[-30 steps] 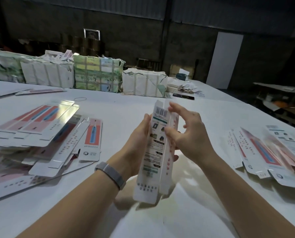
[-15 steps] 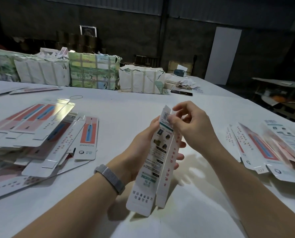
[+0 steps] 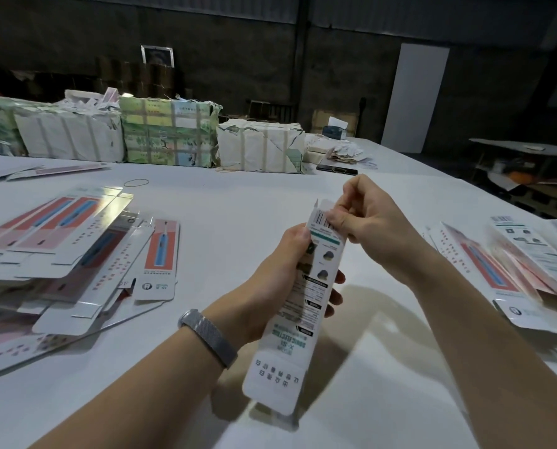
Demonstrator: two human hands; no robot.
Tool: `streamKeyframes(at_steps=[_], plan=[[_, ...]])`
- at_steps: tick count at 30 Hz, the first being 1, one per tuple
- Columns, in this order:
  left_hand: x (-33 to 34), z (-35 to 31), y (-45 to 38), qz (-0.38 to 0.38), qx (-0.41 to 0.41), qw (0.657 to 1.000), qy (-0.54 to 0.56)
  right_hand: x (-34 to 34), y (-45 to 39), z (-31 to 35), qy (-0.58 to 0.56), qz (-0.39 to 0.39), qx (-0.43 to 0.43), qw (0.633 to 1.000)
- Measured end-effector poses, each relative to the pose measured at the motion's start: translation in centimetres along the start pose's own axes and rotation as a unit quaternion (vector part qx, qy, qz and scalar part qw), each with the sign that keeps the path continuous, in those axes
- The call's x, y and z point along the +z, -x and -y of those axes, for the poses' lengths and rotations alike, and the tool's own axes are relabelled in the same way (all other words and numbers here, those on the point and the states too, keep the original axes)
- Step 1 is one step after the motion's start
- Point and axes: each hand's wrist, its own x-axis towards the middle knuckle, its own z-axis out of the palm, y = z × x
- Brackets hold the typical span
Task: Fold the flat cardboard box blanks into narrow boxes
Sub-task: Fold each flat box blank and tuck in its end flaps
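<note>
Left hand (image 3: 277,280) is wrapped around the middle of a long narrow white printed cardboard box (image 3: 298,306), held tilted above the white worktop (image 3: 238,215). Right hand (image 3: 364,222) pinches the barcode flap at its top end. Flat blanks are piled far left (image 3: 60,254) and far right (image 3: 513,270), with bare worktop between.

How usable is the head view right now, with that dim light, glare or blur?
Head view: dim, back wall nearly black; white table lit, box print mostly readable; soft shadows under both hands, left hand, right hand; glare on the left blanks; wide-angle bending and softness toward the edges.
</note>
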Motion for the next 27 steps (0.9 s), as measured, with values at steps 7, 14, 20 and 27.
streamKeyframes(at_steps=[7,14,20,27], plan=[[0.4,-0.3,0.1,-0.104,0.094,0.990,0.033,2.2,0.5,-0.4,-0.033,-0.119,-0.046,0.991],[0.4,-0.4,0.2,-0.104,0.119,0.975,0.154,3.9,1.2,-0.7,-0.160,0.024,0.050,0.986],[-1.0,-0.5,0.2,-0.083,0.107,0.980,0.144,3.9,1.2,-0.9,-0.195,0.050,0.039,0.979],[-1.2,-0.4,-0.1,-0.110,0.114,0.983,0.091,4.2,1.2,-1.1,-0.137,0.054,0.023,0.989]])
